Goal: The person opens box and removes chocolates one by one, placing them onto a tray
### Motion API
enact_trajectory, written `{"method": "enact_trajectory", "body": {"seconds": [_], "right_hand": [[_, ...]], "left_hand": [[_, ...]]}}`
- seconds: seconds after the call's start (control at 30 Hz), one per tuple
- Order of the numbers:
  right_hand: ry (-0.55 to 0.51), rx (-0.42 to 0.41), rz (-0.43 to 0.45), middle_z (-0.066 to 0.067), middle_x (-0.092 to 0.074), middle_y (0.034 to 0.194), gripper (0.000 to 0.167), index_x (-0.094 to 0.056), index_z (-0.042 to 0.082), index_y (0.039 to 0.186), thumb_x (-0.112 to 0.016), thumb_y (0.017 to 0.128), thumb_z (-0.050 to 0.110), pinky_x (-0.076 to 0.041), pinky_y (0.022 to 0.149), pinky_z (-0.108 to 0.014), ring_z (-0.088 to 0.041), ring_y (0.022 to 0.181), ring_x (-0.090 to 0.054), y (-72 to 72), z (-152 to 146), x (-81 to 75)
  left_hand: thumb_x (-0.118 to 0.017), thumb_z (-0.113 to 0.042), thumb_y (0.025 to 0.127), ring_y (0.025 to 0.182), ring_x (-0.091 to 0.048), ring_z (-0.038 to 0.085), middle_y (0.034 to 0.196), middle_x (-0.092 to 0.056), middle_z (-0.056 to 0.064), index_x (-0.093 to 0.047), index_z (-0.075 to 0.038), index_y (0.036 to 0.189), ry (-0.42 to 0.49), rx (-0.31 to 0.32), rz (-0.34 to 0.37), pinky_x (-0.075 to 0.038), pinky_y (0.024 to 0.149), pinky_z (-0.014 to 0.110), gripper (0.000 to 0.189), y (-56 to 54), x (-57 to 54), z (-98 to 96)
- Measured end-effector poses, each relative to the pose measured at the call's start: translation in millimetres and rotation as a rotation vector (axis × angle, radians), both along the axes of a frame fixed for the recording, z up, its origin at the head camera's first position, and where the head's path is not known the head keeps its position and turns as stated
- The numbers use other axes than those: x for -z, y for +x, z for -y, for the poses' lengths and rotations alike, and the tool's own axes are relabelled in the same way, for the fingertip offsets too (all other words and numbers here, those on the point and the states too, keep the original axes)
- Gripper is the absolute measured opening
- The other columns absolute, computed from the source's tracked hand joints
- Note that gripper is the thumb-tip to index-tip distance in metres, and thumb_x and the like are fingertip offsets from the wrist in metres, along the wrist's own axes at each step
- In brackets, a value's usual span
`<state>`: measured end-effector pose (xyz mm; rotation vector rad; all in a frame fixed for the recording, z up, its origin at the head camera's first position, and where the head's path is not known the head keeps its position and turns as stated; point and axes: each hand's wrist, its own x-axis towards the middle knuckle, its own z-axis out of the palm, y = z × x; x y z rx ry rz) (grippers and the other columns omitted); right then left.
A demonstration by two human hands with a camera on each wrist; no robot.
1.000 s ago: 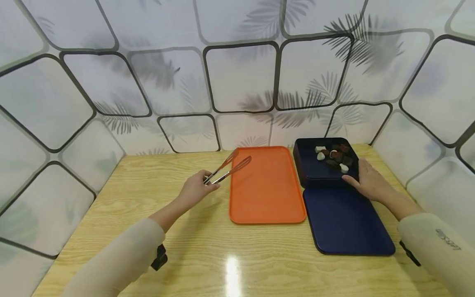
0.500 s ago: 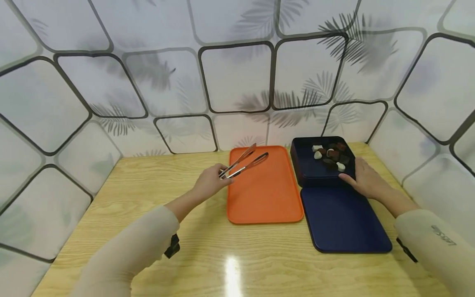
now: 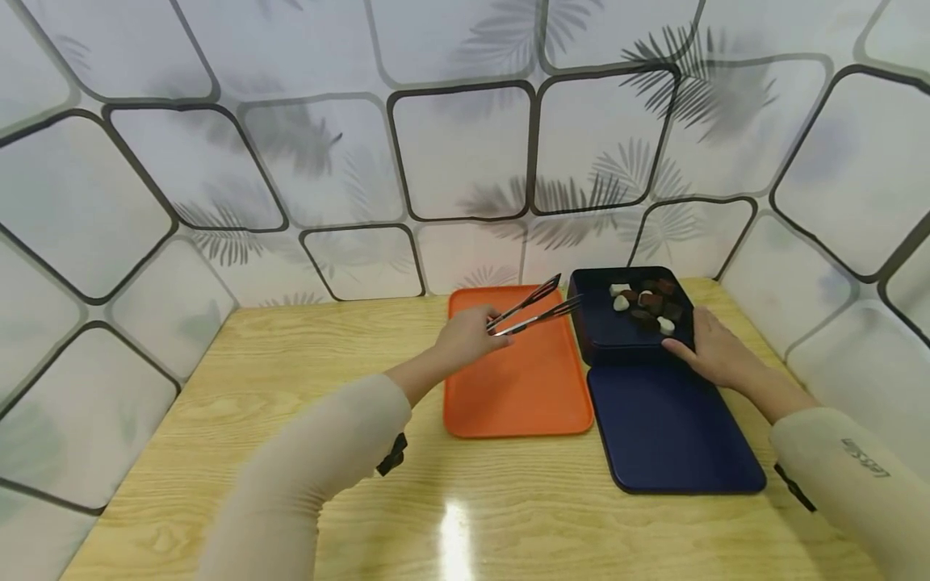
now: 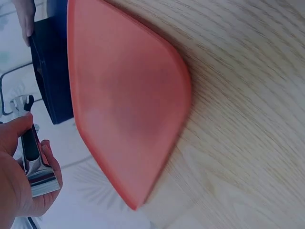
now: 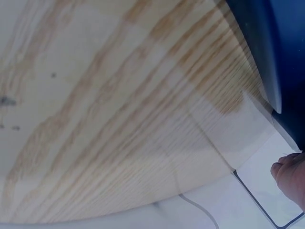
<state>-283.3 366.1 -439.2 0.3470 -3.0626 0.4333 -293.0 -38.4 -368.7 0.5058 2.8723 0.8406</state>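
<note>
My left hand (image 3: 465, 337) grips a pair of metal kitchen tongs (image 3: 519, 327) above the orange tray (image 3: 523, 395). The tongs' two ends stand apart and point right, with nothing between them. In the left wrist view, my thumb and fingers wrap round the tongs (image 4: 43, 181) near their bent end. At the back right, a dark blue box (image 3: 628, 355) holds several small brown and white pieces (image 3: 652, 304), their kind unclear. My right hand (image 3: 715, 351) rests against the box's near right corner, fingers along the side and thumb on the near edge.
A flat dark blue lid or tray (image 3: 676, 436) lies just in front of the box, beside the orange tray. Everything stands on a light wooden table (image 3: 291, 355). A patterned curtain-like wall (image 3: 465, 153) encloses the back and sides.
My left hand has moved right with the tongs, from the orange tray's left edge to over it, and the tong ends now come near the box. My right hand stays in place.
</note>
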Motion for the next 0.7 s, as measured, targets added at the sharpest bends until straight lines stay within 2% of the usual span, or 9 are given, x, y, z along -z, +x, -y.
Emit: {"method": "enact_trajectory", "body": {"seconds": [0.3,0.5,0.7], "right_hand": [[0.002,-0.009,-0.041,-0.048,-0.022,0.135,0.086,-0.012,-0.024,0.136,-0.044,0.098,0.047,-0.024,0.099,-0.064,-0.06,0.12,-0.027,2.7,0,2.3],[0.044,0.007,-0.047,-0.048,-0.015,0.14,0.091,-0.011,-0.025,0.137,-0.043,0.097,0.051,-0.018,0.102,-0.067,-0.06,0.128,-0.017,3.3,-2,4.2],[0.119,-0.007,-0.074,-0.047,-0.014,0.141,0.092,-0.014,-0.026,0.137,-0.039,0.097,0.054,-0.017,0.103,-0.066,-0.058,0.132,-0.015,0.3,-1,-0.1]], "left_hand": [[-0.069,-0.042,0.085,0.077,-0.057,0.009,0.095,-0.064,-0.004,-0.058,-0.014,0.123,-0.133,0.041,0.027,-0.045,0.063,0.025,0.048,-0.6,0.2,-46.6],[-0.069,-0.042,0.085,0.067,-0.052,0.011,0.082,-0.059,-0.005,-0.06,-0.013,0.114,-0.146,0.073,0.031,-0.039,0.055,0.024,0.041,-2.7,2.6,-73.0],[-0.071,-0.039,0.084,0.064,-0.048,0.012,0.075,-0.054,-0.004,-0.062,-0.012,0.102,-0.159,0.076,0.001,-0.037,0.054,0.026,0.033,-9.7,-0.6,-91.1]]}}
